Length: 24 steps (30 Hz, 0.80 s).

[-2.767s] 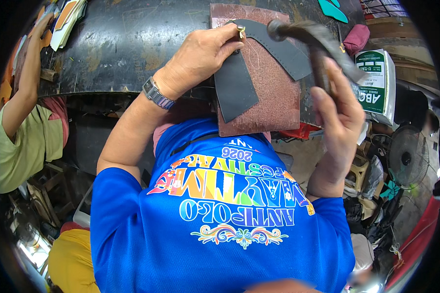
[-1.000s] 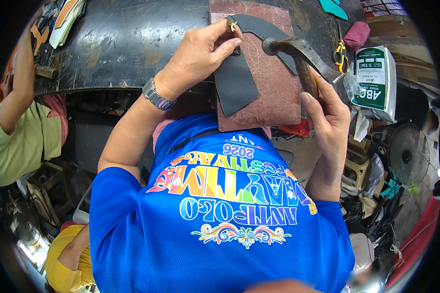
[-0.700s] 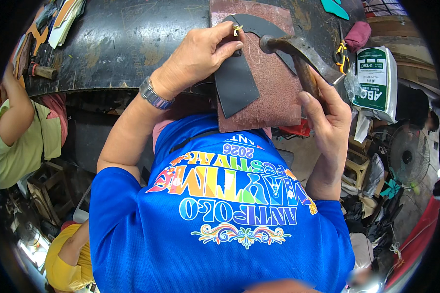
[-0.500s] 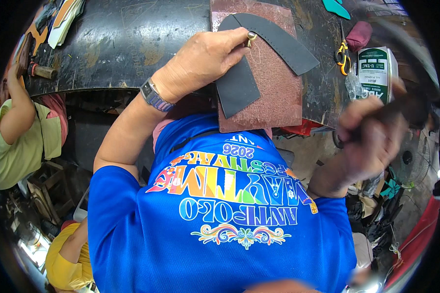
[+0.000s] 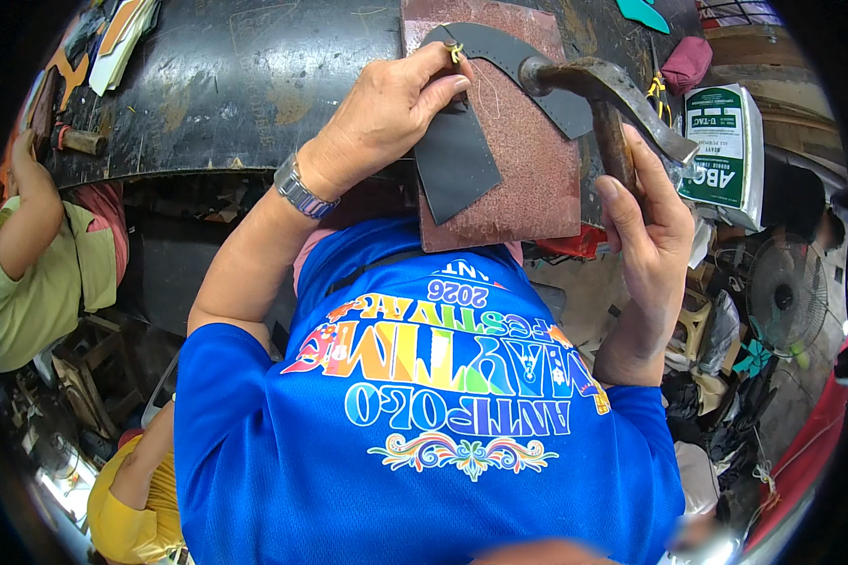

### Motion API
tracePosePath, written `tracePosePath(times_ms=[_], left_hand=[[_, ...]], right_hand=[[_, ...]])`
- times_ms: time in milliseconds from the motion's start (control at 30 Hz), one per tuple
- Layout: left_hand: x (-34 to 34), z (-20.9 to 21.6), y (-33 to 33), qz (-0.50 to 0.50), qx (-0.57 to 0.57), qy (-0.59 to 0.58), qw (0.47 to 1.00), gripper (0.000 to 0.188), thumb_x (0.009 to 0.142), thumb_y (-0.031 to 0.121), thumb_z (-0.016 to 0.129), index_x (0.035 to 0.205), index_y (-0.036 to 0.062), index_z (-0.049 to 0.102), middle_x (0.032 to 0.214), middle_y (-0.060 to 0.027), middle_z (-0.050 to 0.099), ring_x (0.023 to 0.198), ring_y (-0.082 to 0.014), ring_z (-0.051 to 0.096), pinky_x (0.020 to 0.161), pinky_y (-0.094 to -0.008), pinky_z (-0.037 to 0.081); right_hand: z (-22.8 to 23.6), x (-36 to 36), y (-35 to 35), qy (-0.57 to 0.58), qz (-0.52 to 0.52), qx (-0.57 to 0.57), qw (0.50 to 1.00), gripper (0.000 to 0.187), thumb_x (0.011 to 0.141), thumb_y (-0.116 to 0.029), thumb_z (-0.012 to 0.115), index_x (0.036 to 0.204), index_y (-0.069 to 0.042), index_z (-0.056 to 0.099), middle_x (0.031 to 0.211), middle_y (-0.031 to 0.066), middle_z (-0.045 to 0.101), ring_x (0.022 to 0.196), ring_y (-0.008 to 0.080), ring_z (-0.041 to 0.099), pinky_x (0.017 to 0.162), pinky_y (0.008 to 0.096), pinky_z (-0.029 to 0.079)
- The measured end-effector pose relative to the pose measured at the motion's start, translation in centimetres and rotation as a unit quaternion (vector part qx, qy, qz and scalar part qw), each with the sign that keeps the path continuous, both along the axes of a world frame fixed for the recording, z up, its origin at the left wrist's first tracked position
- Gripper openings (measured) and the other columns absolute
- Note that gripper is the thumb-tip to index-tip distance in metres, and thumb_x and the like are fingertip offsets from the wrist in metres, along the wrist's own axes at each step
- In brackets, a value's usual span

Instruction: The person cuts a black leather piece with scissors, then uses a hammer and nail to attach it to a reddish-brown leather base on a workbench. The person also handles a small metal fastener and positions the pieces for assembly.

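A curved black piece, like shoe-upper material [image 5: 457, 169], lies on a reddish-brown board [image 5: 532, 188], with a row of small holes along its arc. My left hand [image 5: 377, 118] pinches a small hand punch [image 5: 456, 55] over the upper left of the arc. Yellow cord is tied near its top, and its tip is hidden. My right hand [image 5: 652, 212] grips the wooden handle of a hammer [image 5: 589, 77]. The hammer's round face hangs over the right part of the black piece, to the right of the punch.
The board rests on a worn black table [image 5: 283, 85]. To the right are a green-and-white can [image 5: 725, 151], yellow-handled scissors [image 5: 658, 92] and a maroon pouch [image 5: 688, 64]. A fan [image 5: 784, 290] stands at far right. Two other people, in pale green [image 5: 42, 273] and yellow [image 5: 132, 494], are at left.
My right hand has brought the hammer from the far right in toward the board. My left hand has shifted the punch slightly left along the black piece.
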<state>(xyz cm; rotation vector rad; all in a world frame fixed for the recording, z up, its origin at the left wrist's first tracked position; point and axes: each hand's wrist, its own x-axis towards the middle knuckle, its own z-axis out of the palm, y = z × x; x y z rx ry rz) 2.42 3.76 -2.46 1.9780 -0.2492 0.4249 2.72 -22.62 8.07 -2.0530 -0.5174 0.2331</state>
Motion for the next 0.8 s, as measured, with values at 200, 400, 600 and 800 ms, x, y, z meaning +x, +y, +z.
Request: tracePosePath(times_ms=[200, 400, 600, 800], left_hand=[[0.0, 0.6, 0.0, -0.009, 0.079, 0.006, 0.997, 0.015, 0.096, 0.014, 0.064, 0.107, 0.0043, 0.064, 0.092, -0.0163, 0.069, 0.082, -0.0302, 0.070, 0.073, -0.0331, 0.055], [-0.6, 0.5, -1.3, 0.024, 0.155, -0.066, 0.985, 0.017, 0.093, 0.012, 0.066, 0.108, 0.0042, 0.062, 0.095, -0.0200, 0.067, 0.086, -0.0393, 0.066, 0.070, -0.0408, 0.054], [-0.9, 0.2, -1.9, 0.036, 0.132, -0.072, 0.988, 0.017, 0.094, 0.015, 0.062, 0.107, 0.0036, 0.058, 0.089, -0.0201, 0.066, 0.082, -0.0394, 0.066, 0.067, -0.0452, 0.053], [-0.3, 0.1, -0.6, 0.023, -0.005, 0.072, 0.997, 0.014, 0.101, 0.010, 0.056, 0.111, 0.0021, 0.061, 0.087, -0.0107, 0.070, 0.084, -0.0157, 0.071, 0.075, -0.0285, 0.056]], right_hand=[[-0.3, -0.1, -0.6, 0.021, -0.007, 0.000, 1.000, 0.043, 0.092, -0.007, 0.069, 0.132, 0.004, 0.058, 0.102, 0.0093, 0.071, 0.090, 0.0103, 0.063, 0.078, 0.0243, 0.051], [1.8, -0.4, -0.5, -0.070, 0.076, 0.285, 0.953, 0.049, 0.092, -0.014, 0.066, 0.135, 0.008, 0.054, 0.073, 0.0071, 0.061, 0.061, 0.0103, 0.052, 0.052, 0.0209, 0.040], [-0.3, 0.7, 0.7, -0.073, 0.043, -0.075, 0.994, 0.043, 0.095, -0.010, 0.063, 0.136, 0.001, 0.055, 0.113, 0.0144, 0.069, 0.100, 0.0170, 0.066, 0.089, 0.0295, 0.050], [-1.7, 0.8, -0.5, -0.012, 0.028, -0.054, 0.998, 0.046, 0.097, -0.010, 0.063, 0.140, 0.003, 0.052, 0.120, 0.0075, 0.065, 0.106, 0.0114, 0.058, 0.092, 0.0260, 0.047]])
